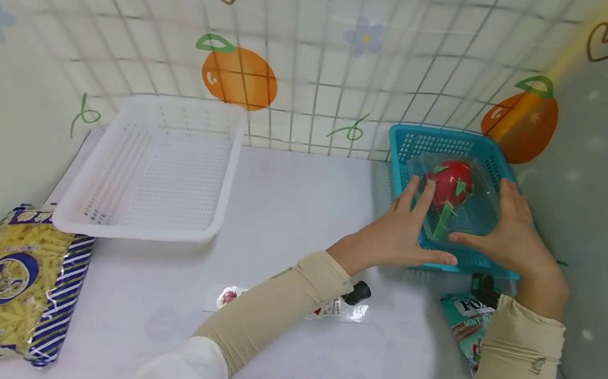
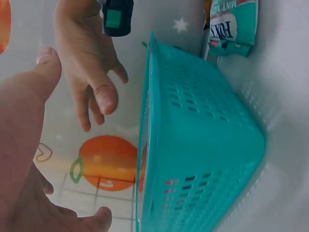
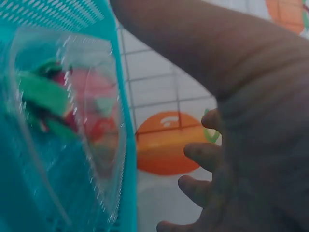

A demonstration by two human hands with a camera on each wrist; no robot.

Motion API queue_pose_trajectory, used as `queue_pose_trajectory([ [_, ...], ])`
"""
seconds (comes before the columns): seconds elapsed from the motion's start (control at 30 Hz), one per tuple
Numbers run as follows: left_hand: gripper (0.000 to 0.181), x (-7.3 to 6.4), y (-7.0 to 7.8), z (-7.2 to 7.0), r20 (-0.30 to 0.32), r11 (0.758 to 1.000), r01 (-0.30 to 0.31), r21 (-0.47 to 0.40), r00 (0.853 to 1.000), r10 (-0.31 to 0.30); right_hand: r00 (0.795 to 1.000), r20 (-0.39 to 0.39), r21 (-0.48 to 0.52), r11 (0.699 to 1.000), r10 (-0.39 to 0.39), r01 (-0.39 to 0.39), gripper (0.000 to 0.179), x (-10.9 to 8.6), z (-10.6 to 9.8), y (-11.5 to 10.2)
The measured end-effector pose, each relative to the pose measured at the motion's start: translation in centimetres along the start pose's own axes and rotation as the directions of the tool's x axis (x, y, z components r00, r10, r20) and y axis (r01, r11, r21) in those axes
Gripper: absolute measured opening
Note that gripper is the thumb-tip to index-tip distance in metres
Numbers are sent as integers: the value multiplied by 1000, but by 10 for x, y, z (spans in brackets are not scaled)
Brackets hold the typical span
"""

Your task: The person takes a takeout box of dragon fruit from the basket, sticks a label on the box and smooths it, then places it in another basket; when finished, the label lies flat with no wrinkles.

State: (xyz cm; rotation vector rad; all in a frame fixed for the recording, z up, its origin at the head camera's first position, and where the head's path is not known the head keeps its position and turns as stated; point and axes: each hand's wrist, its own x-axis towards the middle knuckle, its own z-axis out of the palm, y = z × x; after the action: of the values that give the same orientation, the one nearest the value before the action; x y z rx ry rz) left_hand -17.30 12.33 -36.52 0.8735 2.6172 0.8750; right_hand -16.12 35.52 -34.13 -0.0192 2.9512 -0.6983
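Observation:
A teal perforated basket [image 1: 397, 139] stands at the back right. In it is a clear plastic container [image 1: 483, 207] with a red toy dragon fruit [image 1: 451, 182] with green leaves; the right wrist view shows the clear container [image 3: 72, 159] too. Over the basket's left front part is my left hand [image 1: 399, 231], fingers spread. My right hand [image 1: 522, 244] hovers at the right side, thumb pointing inward and fingers apart. Neither hand grips anything. Seen from the left wrist, both hands are above the rim of the basket [image 2: 203, 121].
A white perforated basket [image 1: 224, 204] sits at the back left, with a bag of yellow spiral pasta [image 1: 9, 285] in front. Near my right forearm lies a teal Fox's mint packet [image 1: 462, 322]. A clear printed strip [image 1: 348, 312] is partly under my left forearm. Printed curtain and wire grid stand behind.

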Motion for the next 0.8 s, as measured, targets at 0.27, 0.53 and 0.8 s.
queue_pose_trajectory([
  [0.27, 126, 23, 22, 9, 57, 997, 5, 79, 998, -9, 999, 34, -22, 999, 35, -34, 136, 9, -4, 29],
  [0.53, 126, 38, 37, 23, 78, 998, 38, 50, 996, -42, 999, 36, 34, 999, 19, -20, 136, 16, -1, 46],
  [0.8, 125, 50, 38, 31, 84, 989, 134, 66, 987, -139, 998, 67, 31, 999, 13, -15, 134, 19, -1, 53],
])
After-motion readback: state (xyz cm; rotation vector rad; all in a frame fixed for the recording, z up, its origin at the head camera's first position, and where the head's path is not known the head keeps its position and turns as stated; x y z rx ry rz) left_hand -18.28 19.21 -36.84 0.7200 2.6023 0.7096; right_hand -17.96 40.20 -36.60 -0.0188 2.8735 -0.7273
